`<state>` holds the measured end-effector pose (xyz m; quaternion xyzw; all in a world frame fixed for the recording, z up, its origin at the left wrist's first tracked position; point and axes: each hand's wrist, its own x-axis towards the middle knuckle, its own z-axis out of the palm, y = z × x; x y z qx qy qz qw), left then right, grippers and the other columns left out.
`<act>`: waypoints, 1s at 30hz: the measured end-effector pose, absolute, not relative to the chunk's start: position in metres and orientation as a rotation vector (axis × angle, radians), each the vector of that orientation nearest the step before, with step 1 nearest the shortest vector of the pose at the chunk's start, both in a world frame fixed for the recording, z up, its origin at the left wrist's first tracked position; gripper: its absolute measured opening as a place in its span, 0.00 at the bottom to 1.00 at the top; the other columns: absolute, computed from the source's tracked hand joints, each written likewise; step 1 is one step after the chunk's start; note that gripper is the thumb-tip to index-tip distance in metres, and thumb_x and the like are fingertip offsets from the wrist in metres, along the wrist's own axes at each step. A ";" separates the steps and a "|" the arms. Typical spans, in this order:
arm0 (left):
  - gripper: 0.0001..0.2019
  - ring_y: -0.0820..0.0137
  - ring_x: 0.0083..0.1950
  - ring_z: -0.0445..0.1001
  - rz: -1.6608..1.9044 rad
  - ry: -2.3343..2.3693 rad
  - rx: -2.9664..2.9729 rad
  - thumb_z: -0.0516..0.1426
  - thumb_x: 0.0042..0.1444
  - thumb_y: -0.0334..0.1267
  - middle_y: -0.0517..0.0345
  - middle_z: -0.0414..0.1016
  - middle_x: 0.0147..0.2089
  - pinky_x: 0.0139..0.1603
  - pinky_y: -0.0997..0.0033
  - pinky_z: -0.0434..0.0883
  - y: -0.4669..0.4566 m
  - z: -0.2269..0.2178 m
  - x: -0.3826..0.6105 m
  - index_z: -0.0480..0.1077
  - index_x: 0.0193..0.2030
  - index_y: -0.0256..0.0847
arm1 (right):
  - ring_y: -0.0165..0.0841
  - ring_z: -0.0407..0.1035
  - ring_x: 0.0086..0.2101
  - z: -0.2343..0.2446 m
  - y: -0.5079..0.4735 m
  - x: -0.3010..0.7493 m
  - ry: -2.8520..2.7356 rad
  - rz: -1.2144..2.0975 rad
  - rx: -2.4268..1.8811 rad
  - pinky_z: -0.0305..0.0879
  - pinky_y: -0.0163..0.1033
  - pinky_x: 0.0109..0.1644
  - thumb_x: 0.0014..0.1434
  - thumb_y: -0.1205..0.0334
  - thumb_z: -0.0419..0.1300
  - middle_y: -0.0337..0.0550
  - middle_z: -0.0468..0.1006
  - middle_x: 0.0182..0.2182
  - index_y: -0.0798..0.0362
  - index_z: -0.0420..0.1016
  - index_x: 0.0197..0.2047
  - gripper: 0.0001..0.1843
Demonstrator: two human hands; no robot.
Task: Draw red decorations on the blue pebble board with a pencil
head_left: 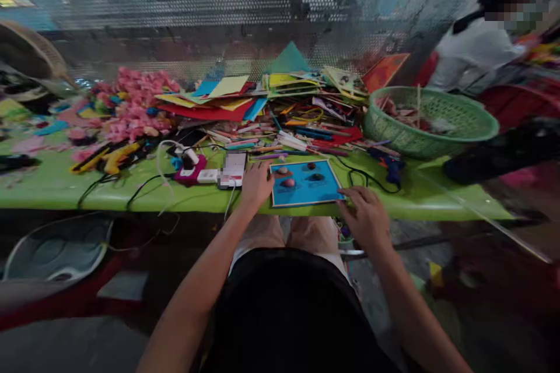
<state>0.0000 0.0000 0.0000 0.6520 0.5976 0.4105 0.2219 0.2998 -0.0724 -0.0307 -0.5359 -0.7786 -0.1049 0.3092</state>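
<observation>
– Where's the blue board (305, 192)?
– On the green worktop (415, 204), left hand (257, 184) at the board's left edge, right hand (366, 213) at its lower right corner
– Are they gripping it?
– Can't tell for either

table (420, 203): green
near middle: blue board (305, 190), phone (238, 164)
left: yellow glue gun (118, 158), power strip (192, 173)
right: green basket (394, 133)
</observation>
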 end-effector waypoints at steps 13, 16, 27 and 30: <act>0.20 0.59 0.51 0.81 1.362 1.394 1.171 0.63 0.60 0.56 0.48 0.82 0.49 0.53 0.61 0.76 -0.148 -0.040 -0.004 0.75 0.49 0.43 | 0.44 0.75 0.49 -0.078 -0.122 0.297 -1.679 -0.056 -1.233 0.69 0.52 0.55 0.68 0.59 0.62 0.49 0.81 0.49 0.46 0.83 0.43 0.07; 0.28 0.57 0.46 0.83 1.248 1.256 0.975 0.62 0.56 0.66 0.46 0.83 0.46 0.45 0.62 0.77 -0.147 -0.044 0.001 0.76 0.45 0.40 | 0.48 0.73 0.53 -0.079 -0.130 0.303 -1.481 0.221 -1.303 0.67 0.57 0.60 0.62 0.54 0.65 0.51 0.79 0.51 0.47 0.84 0.40 0.08; 0.34 0.65 0.33 0.81 1.187 1.068 0.737 0.74 0.36 0.66 0.54 0.82 0.34 0.41 0.64 0.76 -0.132 -0.030 0.018 0.79 0.39 0.37 | 0.38 0.80 0.38 -0.058 -0.118 0.308 -0.799 1.152 -1.133 0.77 0.42 0.42 0.46 0.54 0.78 0.42 0.85 0.41 0.45 0.79 0.49 0.27; 0.32 0.66 0.37 0.81 1.227 1.054 0.753 0.74 0.40 0.63 0.54 0.84 0.38 0.44 0.65 0.77 -0.132 -0.021 0.012 0.80 0.42 0.38 | 0.37 0.81 0.37 -0.048 -0.110 0.310 -0.801 1.289 -1.083 0.77 0.39 0.39 0.44 0.57 0.80 0.42 0.85 0.42 0.45 0.78 0.55 0.34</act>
